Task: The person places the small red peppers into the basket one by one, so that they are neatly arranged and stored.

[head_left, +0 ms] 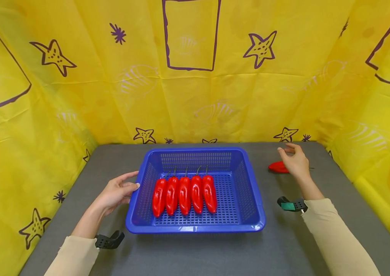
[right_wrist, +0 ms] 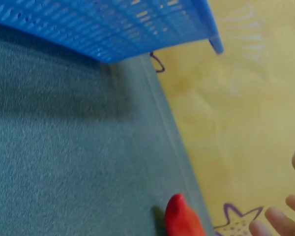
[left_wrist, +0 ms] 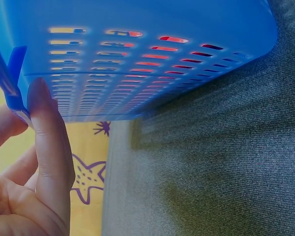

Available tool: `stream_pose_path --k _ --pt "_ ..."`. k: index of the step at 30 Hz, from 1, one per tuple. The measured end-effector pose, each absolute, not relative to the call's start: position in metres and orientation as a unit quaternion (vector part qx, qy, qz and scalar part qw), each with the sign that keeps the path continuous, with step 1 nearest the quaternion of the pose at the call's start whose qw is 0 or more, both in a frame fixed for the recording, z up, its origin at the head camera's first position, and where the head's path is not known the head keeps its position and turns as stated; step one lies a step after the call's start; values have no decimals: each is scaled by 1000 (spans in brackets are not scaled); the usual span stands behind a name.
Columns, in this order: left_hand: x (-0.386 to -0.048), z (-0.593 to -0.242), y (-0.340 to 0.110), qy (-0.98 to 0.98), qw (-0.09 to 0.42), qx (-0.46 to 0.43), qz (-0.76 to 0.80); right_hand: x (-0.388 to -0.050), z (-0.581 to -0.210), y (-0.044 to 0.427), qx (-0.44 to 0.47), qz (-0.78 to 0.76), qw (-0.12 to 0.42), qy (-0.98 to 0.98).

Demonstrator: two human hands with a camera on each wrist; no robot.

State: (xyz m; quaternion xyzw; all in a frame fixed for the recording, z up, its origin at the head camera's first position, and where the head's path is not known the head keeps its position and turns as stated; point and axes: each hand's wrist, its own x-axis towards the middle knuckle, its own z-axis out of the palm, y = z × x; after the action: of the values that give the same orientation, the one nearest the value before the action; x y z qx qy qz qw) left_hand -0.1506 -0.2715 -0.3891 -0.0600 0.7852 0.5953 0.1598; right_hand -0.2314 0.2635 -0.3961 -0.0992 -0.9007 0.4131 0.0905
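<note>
A blue plastic basket [head_left: 195,229] with slotted walls stands on the grey table. Inside it, several glossy red chili peppers [head_left: 184,195] lie side by side in a row, stems pointing to the far side. My left hand [head_left: 115,191] pinches the basket's left rim; in the left wrist view the thumb [left_wrist: 49,132] presses on the rim from outside. On the right, my right hand [head_left: 296,161] hovers above a single red chili pepper [head_left: 277,167], partly hiding it. In the right wrist view its fingers [right_wrist: 280,222] are spread and apart from that pepper [right_wrist: 182,219].
The grey table [head_left: 195,253] runs back to a yellow cloth [head_left: 195,96] with drawn starfish and fish bones, which also hangs at both sides. Each wrist carries a black strap mount, the right one [head_left: 289,205] with a green patch.
</note>
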Motion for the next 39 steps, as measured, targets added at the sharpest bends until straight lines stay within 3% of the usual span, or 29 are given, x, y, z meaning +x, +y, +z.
stream_pose_path --k 21,39 --pt "-151 -391 -272 780 161 -53 603 -228 -434 294 -251 403 99 -875" --pt "-151 -391 -272 780 160 -56 602 -229 -453 302 -289 382 62 -876"
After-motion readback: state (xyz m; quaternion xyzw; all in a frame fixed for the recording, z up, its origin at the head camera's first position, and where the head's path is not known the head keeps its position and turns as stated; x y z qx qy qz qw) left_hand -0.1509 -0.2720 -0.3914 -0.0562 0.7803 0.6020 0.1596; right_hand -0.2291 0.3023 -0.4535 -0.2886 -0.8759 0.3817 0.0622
